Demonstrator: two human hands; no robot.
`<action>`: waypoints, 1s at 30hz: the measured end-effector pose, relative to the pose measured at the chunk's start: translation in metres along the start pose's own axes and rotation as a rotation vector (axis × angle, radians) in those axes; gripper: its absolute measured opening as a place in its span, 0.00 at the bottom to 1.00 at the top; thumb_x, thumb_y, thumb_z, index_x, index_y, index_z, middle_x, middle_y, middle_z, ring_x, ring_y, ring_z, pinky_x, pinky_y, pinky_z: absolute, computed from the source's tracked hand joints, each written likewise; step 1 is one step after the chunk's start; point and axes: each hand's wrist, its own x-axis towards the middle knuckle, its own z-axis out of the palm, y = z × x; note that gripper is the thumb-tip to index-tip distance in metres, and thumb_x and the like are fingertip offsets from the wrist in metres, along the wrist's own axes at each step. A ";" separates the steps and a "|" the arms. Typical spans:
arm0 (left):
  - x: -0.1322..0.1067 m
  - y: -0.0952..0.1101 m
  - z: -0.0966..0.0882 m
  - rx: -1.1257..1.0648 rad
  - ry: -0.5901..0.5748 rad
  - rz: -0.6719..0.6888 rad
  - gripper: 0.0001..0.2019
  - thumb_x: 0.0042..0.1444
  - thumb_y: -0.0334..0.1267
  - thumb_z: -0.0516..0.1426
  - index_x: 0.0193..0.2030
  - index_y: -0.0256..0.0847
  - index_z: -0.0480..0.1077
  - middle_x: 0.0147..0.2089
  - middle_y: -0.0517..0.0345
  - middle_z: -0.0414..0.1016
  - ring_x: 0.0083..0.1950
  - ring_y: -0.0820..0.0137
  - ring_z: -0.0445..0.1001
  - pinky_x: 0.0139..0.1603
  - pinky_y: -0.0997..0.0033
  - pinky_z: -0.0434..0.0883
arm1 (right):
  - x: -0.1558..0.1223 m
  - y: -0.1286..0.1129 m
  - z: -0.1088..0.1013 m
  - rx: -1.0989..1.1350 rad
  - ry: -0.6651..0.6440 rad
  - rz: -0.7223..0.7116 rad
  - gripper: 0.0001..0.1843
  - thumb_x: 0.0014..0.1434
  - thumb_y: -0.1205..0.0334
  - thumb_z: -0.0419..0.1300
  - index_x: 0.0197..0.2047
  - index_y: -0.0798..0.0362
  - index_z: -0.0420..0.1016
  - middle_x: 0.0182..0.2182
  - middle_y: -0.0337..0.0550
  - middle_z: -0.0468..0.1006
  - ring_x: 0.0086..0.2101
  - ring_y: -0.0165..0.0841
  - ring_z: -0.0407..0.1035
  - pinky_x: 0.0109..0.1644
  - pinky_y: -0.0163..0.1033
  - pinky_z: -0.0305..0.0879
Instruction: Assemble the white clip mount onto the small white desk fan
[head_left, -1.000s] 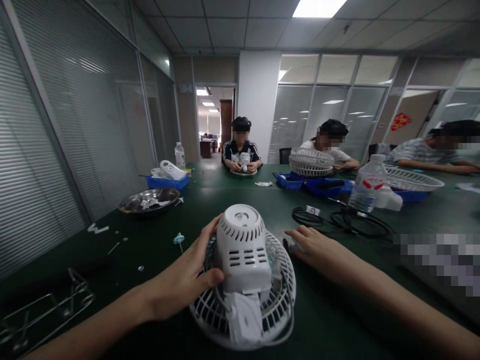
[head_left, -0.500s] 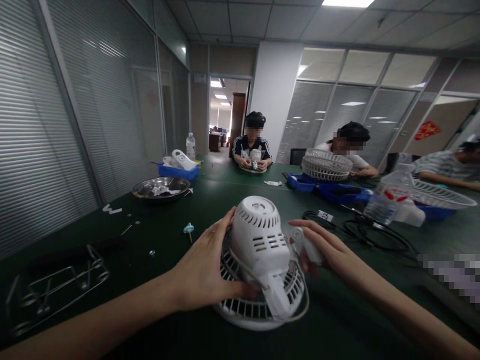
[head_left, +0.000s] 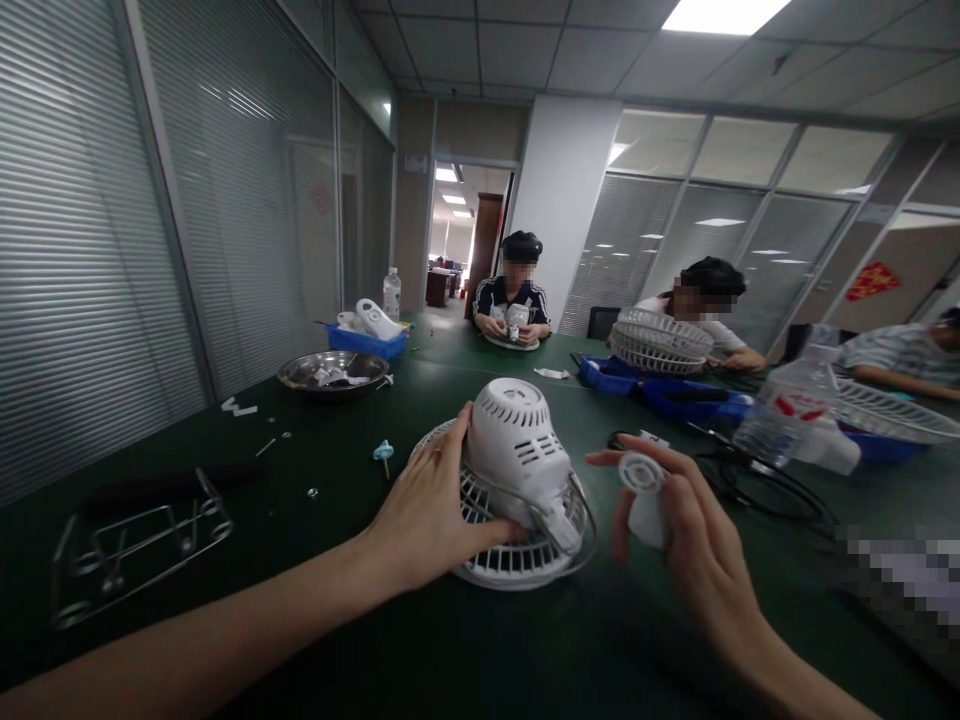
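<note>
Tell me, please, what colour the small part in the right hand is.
White: the small part shows best in the head view.

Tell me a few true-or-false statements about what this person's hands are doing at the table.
1. The left hand rests on the white fan. True.
2. The right hand is empty. False: its fingers hold a small white part.
3. A metal bowl sits on the green table, left of the fan. True.
4. The fan stands upright, facing the person. False: it lies grille-down with its motor housing on top.
</note>
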 end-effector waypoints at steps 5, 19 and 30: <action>0.000 0.000 0.003 0.040 0.023 -0.002 0.63 0.41 0.69 0.60 0.73 0.44 0.28 0.74 0.42 0.44 0.71 0.45 0.49 0.68 0.39 0.54 | -0.016 -0.002 0.000 -0.193 -0.209 -0.292 0.16 0.69 0.51 0.45 0.59 0.36 0.58 0.50 0.45 0.74 0.25 0.31 0.71 0.28 0.38 0.69; 0.022 -0.040 -0.051 0.052 -0.183 0.273 0.43 0.51 0.55 0.60 0.69 0.39 0.51 0.72 0.43 0.50 0.71 0.49 0.50 0.70 0.47 0.50 | 0.048 0.055 -0.036 -0.487 0.063 -0.174 0.21 0.64 0.47 0.53 0.55 0.48 0.65 0.46 0.48 0.73 0.39 0.38 0.71 0.43 0.45 0.70; 0.032 -0.055 -0.068 -0.498 -0.170 0.027 0.24 0.61 0.53 0.51 0.57 0.41 0.68 0.58 0.51 0.73 0.59 0.57 0.70 0.59 0.60 0.66 | 0.035 0.033 -0.020 -0.518 -0.133 -0.093 0.17 0.57 0.52 0.62 0.46 0.52 0.72 0.41 0.46 0.77 0.38 0.39 0.74 0.42 0.45 0.71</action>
